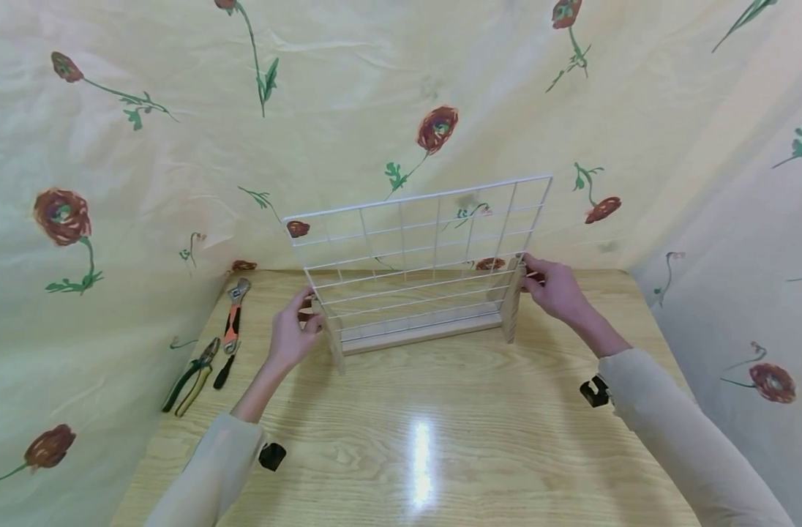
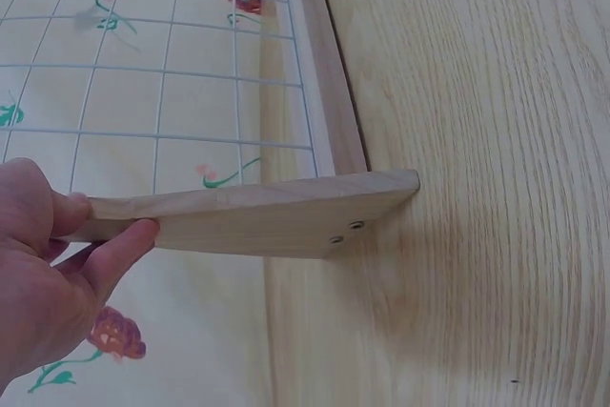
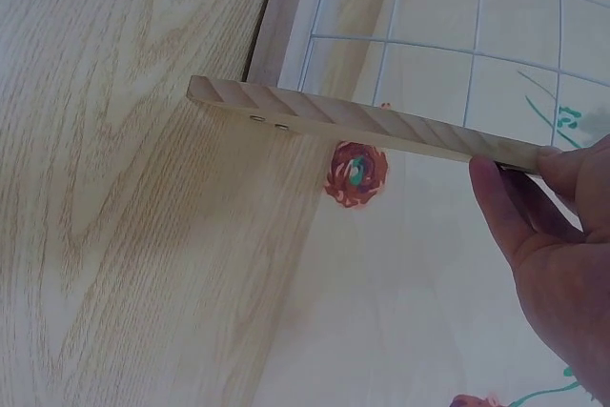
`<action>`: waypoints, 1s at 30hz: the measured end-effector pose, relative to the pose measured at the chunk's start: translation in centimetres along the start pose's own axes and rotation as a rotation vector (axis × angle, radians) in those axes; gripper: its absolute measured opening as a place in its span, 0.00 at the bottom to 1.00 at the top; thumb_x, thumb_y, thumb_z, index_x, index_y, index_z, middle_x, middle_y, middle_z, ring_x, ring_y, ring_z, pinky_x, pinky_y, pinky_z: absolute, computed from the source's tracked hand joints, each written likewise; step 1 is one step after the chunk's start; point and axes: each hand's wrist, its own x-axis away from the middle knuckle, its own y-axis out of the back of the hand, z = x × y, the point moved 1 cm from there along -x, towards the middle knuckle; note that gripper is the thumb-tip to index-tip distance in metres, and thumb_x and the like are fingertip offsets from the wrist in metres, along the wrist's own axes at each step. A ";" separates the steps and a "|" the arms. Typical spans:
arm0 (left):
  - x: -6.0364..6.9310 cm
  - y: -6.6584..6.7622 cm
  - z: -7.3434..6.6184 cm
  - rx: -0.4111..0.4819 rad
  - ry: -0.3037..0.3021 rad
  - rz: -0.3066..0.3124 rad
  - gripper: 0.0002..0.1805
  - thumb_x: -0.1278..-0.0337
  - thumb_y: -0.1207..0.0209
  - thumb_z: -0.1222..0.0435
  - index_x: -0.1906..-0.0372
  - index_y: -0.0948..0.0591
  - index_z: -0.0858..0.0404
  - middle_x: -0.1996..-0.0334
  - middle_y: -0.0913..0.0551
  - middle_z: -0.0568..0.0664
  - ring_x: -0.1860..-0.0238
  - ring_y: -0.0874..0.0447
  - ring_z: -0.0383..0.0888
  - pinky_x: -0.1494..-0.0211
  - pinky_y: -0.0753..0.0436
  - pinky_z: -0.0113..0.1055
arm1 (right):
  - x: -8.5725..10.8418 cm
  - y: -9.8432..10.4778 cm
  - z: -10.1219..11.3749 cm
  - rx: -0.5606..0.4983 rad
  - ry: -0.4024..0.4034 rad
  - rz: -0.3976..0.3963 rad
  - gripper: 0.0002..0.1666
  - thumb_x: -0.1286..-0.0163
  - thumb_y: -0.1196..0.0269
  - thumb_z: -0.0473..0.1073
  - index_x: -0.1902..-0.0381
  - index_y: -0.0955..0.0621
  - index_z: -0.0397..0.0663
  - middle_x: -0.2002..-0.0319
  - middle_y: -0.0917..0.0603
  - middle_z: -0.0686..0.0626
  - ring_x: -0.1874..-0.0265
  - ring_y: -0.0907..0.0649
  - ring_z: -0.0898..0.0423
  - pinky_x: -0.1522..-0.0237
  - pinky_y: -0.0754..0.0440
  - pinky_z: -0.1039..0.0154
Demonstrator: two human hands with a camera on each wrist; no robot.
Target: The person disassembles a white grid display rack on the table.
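Observation:
A rack of white wire grid [image 1: 401, 201] with wooden ends stands on the table, its grid leaning up towards the back. My left hand [image 1: 292, 333] pinches the upper part of the left wooden side panel [image 2: 238, 216] between thumb and fingers. At the other end, the right side panel [image 3: 353, 126] is pinched the same way by my right hand [image 1: 554, 289]. A wooden crossbar [image 1: 424, 334] joins both panels low down. Two screw heads [image 2: 357, 225] show on the outer face of the left panel, and two more on the right one.
On the table's left side lie an adjustable wrench [image 1: 233, 322], a black-handled screwdriver [image 1: 224, 373] and pliers [image 1: 193, 377] with green and yellow handles. Flower-patterned cloth [image 1: 348, 110] hangs behind the table [image 1: 493, 432] and on both sides.

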 end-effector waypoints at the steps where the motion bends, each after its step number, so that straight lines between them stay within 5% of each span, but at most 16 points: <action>1: 0.1 0.0 0.0 -0.001 0.001 -0.002 0.26 0.44 0.43 0.85 0.38 0.26 0.72 0.52 0.19 0.71 0.62 0.15 0.63 0.62 0.11 0.36 | 0.0 0.0 0.0 0.003 0.001 0.002 0.27 0.35 0.40 0.19 0.39 0.31 0.16 0.58 0.19 0.21 0.65 0.16 0.30 0.71 0.23 0.83; 16: 1.3 0.9 0.4 -0.001 0.045 0.003 0.25 0.40 0.43 0.83 0.37 0.26 0.72 0.52 0.20 0.70 0.60 0.15 0.63 0.60 0.11 0.39 | 0.2 -1.0 0.0 -0.040 0.026 0.020 0.26 0.36 0.40 0.18 0.39 0.29 0.17 0.59 0.18 0.22 0.65 0.15 0.31 0.69 0.17 0.77; 30: 2.4 2.0 0.5 0.015 0.061 -0.013 0.26 0.40 0.44 0.84 0.35 0.28 0.75 0.52 0.21 0.72 0.58 0.16 0.66 0.59 0.11 0.38 | 0.0 -1.8 1.0 -0.035 0.064 0.016 0.25 0.37 0.39 0.18 0.41 0.27 0.17 0.61 0.17 0.24 0.67 0.15 0.32 0.69 0.21 0.82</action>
